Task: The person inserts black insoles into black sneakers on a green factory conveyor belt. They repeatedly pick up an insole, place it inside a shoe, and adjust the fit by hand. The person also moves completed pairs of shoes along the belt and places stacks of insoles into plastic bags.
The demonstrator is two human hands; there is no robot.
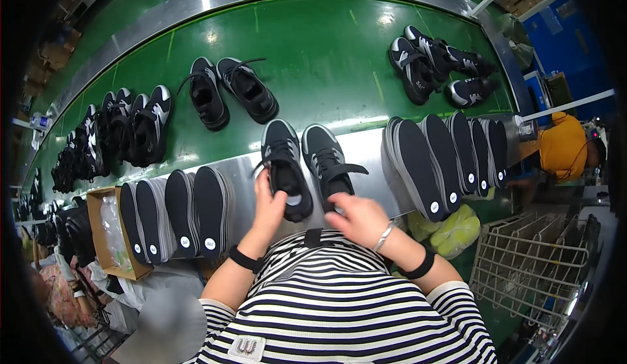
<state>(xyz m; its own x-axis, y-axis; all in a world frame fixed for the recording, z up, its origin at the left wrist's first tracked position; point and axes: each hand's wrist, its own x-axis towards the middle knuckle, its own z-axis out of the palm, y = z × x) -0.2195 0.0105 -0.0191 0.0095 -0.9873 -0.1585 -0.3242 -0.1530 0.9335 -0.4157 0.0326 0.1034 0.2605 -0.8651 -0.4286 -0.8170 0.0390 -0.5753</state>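
Observation:
A pair of black and grey sneakers stands on the metal ledge before me, toes pointing away. My left hand (267,202) is at the outer side of the left sneaker (282,151), with fingers and thumb closed about its collar edge. A pale label shows inside that shoe's heel. At the right sneaker (321,149), my right hand (359,217) covers the heel, thumb and fingers around its back rim. The loose strap of this shoe sticks out to the right. What lies under the right fingers is partly hidden.
Stacked black insoles (212,200) stand left of me, more insoles (421,161) at right. Farther back on the green table are a sneaker pair (245,89), left-side sneakers (153,122) and right-side ones (415,70). An open carton (101,214), a wire rack (529,266) and a person in orange (563,145) flank me.

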